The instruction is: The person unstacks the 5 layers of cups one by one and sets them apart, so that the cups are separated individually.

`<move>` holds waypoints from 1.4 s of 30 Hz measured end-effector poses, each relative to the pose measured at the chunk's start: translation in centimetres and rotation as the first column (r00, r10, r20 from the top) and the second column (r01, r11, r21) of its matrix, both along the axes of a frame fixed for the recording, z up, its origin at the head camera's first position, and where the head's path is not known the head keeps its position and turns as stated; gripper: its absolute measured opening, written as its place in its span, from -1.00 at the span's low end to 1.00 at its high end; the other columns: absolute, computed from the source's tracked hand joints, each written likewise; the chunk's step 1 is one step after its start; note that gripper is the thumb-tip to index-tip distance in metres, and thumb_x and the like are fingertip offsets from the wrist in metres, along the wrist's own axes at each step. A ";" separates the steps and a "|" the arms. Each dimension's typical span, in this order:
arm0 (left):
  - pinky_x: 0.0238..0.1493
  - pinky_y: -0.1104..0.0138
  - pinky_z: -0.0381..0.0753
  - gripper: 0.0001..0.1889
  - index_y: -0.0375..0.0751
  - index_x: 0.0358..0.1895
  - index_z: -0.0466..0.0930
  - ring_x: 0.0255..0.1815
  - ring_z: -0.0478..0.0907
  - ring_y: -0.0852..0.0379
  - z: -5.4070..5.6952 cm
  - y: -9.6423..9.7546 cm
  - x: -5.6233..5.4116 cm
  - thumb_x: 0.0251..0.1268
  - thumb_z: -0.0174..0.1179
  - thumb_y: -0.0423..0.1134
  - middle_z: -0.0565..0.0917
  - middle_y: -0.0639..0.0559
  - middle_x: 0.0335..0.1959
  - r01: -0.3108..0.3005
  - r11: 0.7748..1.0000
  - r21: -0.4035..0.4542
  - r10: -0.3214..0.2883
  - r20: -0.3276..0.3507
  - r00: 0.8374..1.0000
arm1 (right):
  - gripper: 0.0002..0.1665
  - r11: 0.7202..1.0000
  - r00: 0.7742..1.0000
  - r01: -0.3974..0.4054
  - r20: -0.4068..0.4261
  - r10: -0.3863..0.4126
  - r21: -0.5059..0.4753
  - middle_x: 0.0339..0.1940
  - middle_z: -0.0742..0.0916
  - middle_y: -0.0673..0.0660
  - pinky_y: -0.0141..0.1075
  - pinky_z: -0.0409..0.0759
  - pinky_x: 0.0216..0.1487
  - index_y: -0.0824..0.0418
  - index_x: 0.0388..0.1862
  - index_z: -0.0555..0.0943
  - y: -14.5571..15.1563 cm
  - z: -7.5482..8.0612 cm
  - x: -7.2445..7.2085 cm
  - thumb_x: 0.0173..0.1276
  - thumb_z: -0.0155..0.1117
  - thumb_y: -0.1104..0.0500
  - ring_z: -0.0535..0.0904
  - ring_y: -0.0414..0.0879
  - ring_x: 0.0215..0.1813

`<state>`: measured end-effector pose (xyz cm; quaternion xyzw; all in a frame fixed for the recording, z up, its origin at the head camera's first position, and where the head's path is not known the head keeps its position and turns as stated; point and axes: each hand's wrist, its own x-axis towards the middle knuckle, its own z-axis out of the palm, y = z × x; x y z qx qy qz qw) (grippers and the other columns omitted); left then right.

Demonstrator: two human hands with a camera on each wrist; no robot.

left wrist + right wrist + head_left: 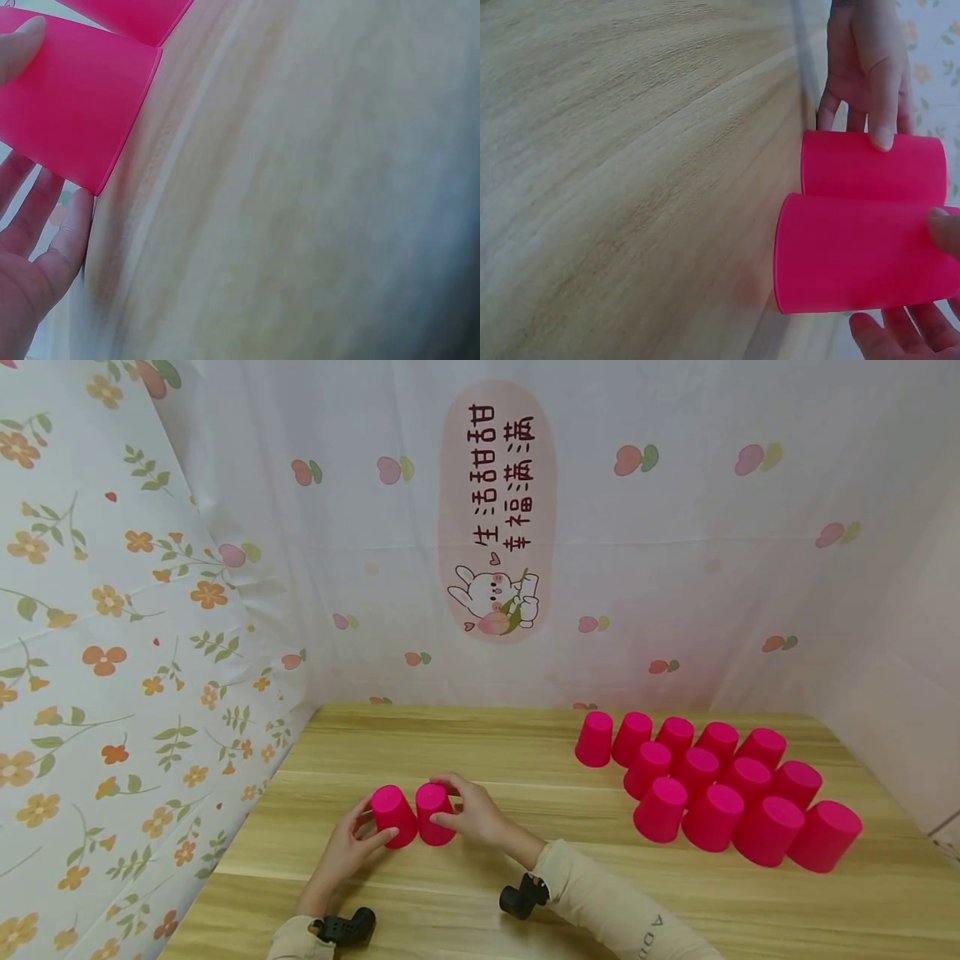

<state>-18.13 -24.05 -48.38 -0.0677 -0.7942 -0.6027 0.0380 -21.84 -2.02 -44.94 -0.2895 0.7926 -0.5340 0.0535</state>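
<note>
Two bright pink cups stand upside down side by side on the left part of the wooden table. My left hand (350, 842) grips the left cup (394, 817), its thumb on the near side and its fingers round the outer side. The right cup (435, 815) is held by my right hand (477, 812), thumb in front and fingers behind. In the right wrist view the right cup (862, 255) overlaps the left cup (874, 165), their rims down at the table. The left wrist view shows the left thumb (21, 49) laid on its cup.
Several more pink cups (697, 768), all upside down, stand in three slanting rows on the right of the table (480, 739). A white printed curtain (360, 552) hangs behind the table, and a flowered cloth (135, 635) hangs at the left.
</note>
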 end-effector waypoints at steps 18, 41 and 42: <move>0.04 0.09 0.39 -0.36 -0.38 0.22 0.22 0.07 0.33 -0.21 -0.1 0.0 0.1 0.00 0.25 -0.44 0.36 -0.29 0.11 -0.001 1.000 -0.003 0.001 -0.014 1.000 | -0.42 0.998 0.998 0.058 0.020 -0.058 0.011 -0.06 0.56 0.15 -0.25 0.53 -0.11 0.30 0.06 0.36 0.7 0.4 -0.2 0.04 0.34 0.29 0.48 0.03 -0.01; 0.03 0.13 0.40 -0.34 -0.39 0.22 0.21 0.07 0.33 -0.19 0.1 0.0 0.1 0.00 0.25 -0.43 0.35 -0.29 0.12 -0.008 1.000 -0.011 0.008 0.015 1.000 | -0.36 0.946 0.945 0.322 -0.074 -0.319 0.036 0.01 0.51 0.31 -0.04 0.50 -0.08 0.35 0.13 0.34 13.7 4.1 -3.5 0.06 0.34 0.26 0.44 0.21 0.01; 0.03 0.14 0.40 -0.34 -0.39 0.23 0.20 0.08 0.33 -0.19 0.1 0.0 0.1 0.00 0.25 -0.43 0.34 -0.29 0.12 -0.008 1.000 -0.011 0.008 0.014 1.000 | -0.36 0.939 0.938 0.341 -0.075 -0.338 0.042 0.01 0.51 0.31 -0.05 0.50 -0.08 0.35 0.13 0.34 14.5 4.2 -3.5 0.06 0.34 0.25 0.44 0.20 0.01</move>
